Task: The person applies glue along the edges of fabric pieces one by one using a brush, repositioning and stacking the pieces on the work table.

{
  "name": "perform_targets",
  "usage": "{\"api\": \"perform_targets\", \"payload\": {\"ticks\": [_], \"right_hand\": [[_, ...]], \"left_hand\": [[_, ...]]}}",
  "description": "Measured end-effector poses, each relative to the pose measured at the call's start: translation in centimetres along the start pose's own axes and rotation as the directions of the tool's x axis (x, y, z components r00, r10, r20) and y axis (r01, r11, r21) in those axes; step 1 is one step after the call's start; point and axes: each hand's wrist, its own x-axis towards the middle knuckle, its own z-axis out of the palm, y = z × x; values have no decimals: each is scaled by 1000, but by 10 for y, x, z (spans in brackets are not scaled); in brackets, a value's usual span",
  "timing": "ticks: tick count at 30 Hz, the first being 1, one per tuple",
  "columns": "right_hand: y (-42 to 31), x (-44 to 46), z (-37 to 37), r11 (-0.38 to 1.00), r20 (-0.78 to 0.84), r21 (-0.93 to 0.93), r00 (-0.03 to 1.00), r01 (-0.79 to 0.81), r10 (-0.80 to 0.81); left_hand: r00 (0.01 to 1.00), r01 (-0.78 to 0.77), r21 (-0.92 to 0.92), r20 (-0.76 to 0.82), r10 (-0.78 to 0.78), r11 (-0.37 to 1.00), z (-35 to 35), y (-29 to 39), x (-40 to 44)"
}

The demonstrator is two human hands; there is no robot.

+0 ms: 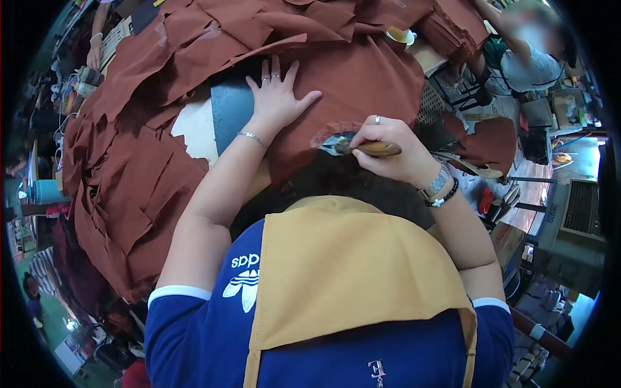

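My left hand lies flat with fingers spread, resting on the edge of a red-brown sheet of material and the dark blue-grey board beside it. In my right hand is a wooden-handled brush, held between thumb and fingers. Its pale head touches the curved near edge of the sheet, where a whitish, wet-looking band runs along the cut. The head is too blurred to show its bristles clearly.
Overlapping red-brown pieces heap up on the left and far side. A pale cup stands at the far edge, near a stacked pile. Another person is at the far right. More brown pieces lie at right.
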Motion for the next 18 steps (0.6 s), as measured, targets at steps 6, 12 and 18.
{"api": "perform_targets", "payload": {"ticks": [6,12,18], "right_hand": [[19,19,38,971,-21,27,972,236,-236],[13,-24,-29,976,-76,194,990,-103,119],[24,-142,-99,849,-571,477,655,-226,495]], "left_hand": [[993,114,-18,0,-114,993,-2,0,2],[994,103,-205,42,-96,973,-11,5,3],[992,-93,-977,-109,-71,194,-70,42,21]]}}
